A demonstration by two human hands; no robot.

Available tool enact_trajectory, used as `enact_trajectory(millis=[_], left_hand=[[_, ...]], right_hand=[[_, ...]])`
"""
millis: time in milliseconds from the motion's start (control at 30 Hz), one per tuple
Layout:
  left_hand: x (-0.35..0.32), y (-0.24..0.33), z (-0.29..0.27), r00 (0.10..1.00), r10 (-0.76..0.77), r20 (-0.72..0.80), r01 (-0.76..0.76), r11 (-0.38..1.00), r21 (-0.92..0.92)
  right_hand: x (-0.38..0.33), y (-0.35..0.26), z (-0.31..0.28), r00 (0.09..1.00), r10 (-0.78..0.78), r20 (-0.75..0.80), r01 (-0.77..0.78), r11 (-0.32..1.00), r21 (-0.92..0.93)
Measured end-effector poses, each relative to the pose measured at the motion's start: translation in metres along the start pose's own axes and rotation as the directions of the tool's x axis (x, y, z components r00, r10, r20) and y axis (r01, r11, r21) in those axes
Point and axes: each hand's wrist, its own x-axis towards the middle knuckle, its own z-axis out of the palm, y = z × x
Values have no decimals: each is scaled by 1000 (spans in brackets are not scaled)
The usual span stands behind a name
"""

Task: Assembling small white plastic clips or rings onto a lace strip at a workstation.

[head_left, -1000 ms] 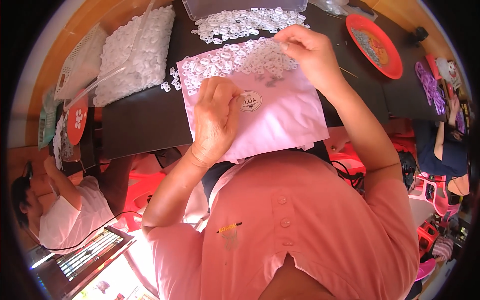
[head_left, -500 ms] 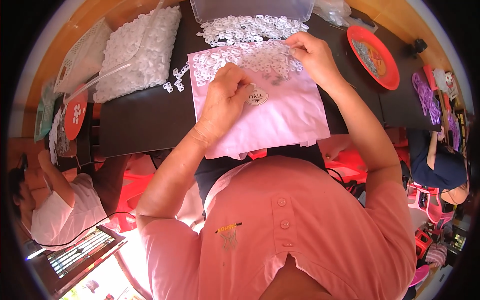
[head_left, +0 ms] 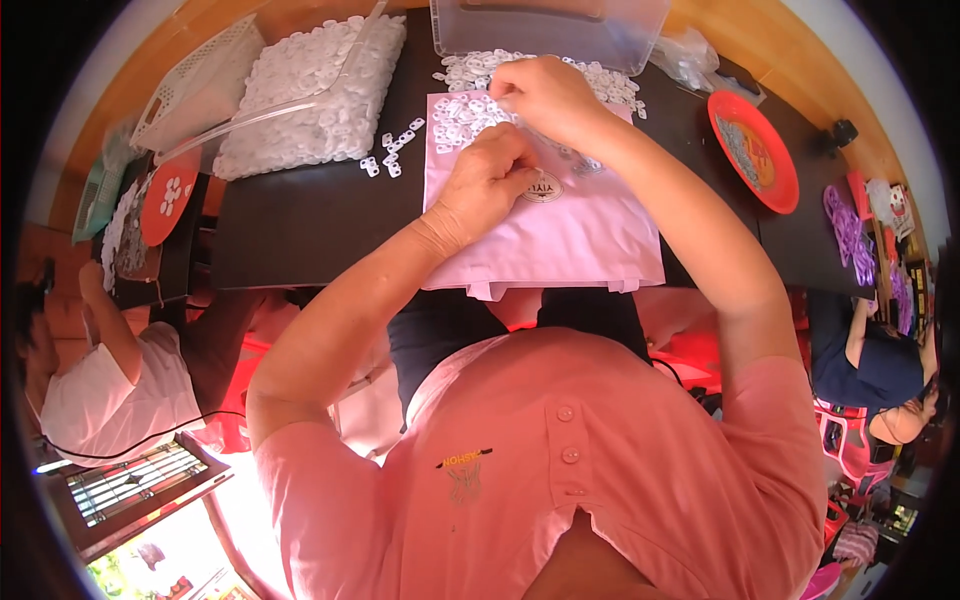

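Observation:
A pink cloth bag with a round printed mark lies flat at the table's near edge. Small white plastic pieces, oval with holes, are heaped on its far part. My left hand is closed over the bag beside that heap, thumb and fingers pinched together; what is between them is too small to make out. Farther off, my right hand reaches across to the heap's far edge with its fingertips pinched among the pieces. Whatever it grips is hidden. More of the same pieces lie behind the bag.
A clear tub full of white pieces stands left on the dark table. Behind the heap is another clear bin. A red plate with small metal parts sits right, near purple cords. Two people sit at the sides.
My right hand has moved left, from the heap's right side to its far edge near my left hand. The view has shifted, so the table things appear farther right.

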Motion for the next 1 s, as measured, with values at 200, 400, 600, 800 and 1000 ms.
enact_trajectory(millis=[200,400,600,800,1000], left_hand=[[1,-2,2,998,69,-14,-69,998,4],[-2,-2,1,997,55,-48,-56,998,-20],[-4,-7,0,996,-72,-53,62,985,-160],[2,23,-21,909,-369,-195,214,813,-541],[24,52,-8,833,-515,-203,205,627,-752]], right_hand=[[33,8,16,979,-155,129,172,976,-135],[38,8,21,960,-146,240,178,977,-119],[15,15,22,996,-38,-86,45,996,83],[-40,13,-28,957,287,47,-233,656,718],[-78,-16,-52,956,293,16,-150,442,884]])
